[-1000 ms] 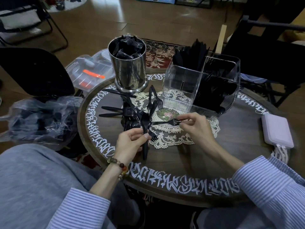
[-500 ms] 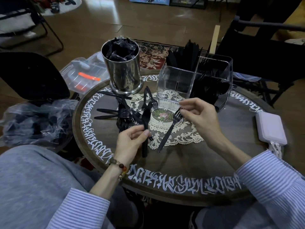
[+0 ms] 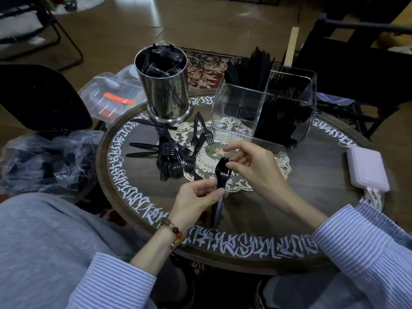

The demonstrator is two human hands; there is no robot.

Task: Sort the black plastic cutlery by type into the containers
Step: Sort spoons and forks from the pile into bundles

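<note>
Centre frame, left hand (image 3: 196,198) pinches the handles of a small bundle of black forks (image 3: 220,181), tines up; right hand (image 3: 256,168) pinches the tine end with thumb and forefinger. Loose forks (image 3: 176,157) lie piled on the round table (image 3: 312,219) left of centre, below the steel canister (image 3: 163,85). Clear divided container (image 3: 265,105) upper right holds sorted black cutlery.

Glossy black plastic forks (image 3: 171,159), shiny metal canister (image 3: 165,94), clear plastic container (image 3: 236,108)

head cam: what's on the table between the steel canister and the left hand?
In the head view, the loose pile of black forks lies between the steel canister and the left hand, partly on the lace doily.
</note>
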